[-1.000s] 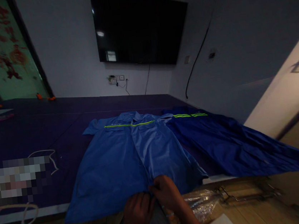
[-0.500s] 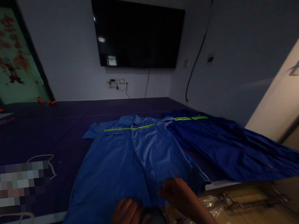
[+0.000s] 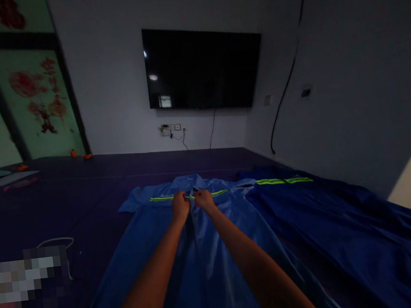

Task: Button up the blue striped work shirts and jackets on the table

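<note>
A light blue work shirt [image 3: 154, 258] with a yellow-green reflective stripe lies flat on a dark purple surface [image 3: 65, 199], collar away from me. Both my arms reach far across it. My left hand [image 3: 180, 207] and my right hand [image 3: 204, 199] sit side by side at the chest, just below the collar. Each is closed in a pinch on the shirt's front edges near the stripe.
A darker blue garment [image 3: 333, 228] with the same stripe lies to the right of the shirt. A white cord [image 3: 58, 242] lies at the left. A black screen [image 3: 203, 67] hangs on the far wall, with a cable [image 3: 287, 85] running down the right wall.
Both hands left the shirt's near hem and reached forward to the chest by the collar. The view shifted forward and tilted, so the floor and plastic wrap near me are gone.
</note>
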Available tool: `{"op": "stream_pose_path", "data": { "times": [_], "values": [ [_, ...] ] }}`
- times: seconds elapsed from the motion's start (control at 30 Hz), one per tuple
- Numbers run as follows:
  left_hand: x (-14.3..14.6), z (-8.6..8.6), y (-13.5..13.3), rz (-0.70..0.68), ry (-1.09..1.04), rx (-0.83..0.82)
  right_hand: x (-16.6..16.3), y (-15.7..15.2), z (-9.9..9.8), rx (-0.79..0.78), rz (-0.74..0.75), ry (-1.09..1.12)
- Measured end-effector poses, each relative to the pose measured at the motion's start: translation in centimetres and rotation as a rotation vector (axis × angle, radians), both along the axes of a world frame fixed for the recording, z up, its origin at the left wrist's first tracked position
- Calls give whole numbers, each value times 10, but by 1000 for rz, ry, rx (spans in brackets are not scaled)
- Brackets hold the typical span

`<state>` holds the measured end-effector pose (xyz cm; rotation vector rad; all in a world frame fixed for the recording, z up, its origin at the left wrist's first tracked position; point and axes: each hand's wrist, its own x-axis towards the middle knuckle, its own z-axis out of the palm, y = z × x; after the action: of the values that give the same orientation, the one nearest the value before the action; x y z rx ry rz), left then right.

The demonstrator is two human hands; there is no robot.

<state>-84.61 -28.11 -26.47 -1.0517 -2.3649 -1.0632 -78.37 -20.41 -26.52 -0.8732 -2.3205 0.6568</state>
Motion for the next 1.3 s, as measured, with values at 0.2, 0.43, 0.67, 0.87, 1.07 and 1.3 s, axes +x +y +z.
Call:
{"op": "stream_pose_path", "data": {
  "times": [0.2,0.43,0.67,0.87,1.07,1.3],
  "values": [
    [-46,-53,23,27,-93,-1,-50,25,-55,-37,10,104],
    [-49,-65,38,267,-8,-265,-79,46,-80,-22,-152,52],
    [-50,-59,42,75,105,-315,-76,66,-90,-60,-41,291],
    [-55,-60,46,-101,150,-258,-77,76,-93,-228,23,483],
    [-55,-65,45,-69,130,-432,-80,79,-97,-459,92,547],
    [-55,-66,45,-112,169,-549,-81,82,-97,-535,129,568]
  ]
}}
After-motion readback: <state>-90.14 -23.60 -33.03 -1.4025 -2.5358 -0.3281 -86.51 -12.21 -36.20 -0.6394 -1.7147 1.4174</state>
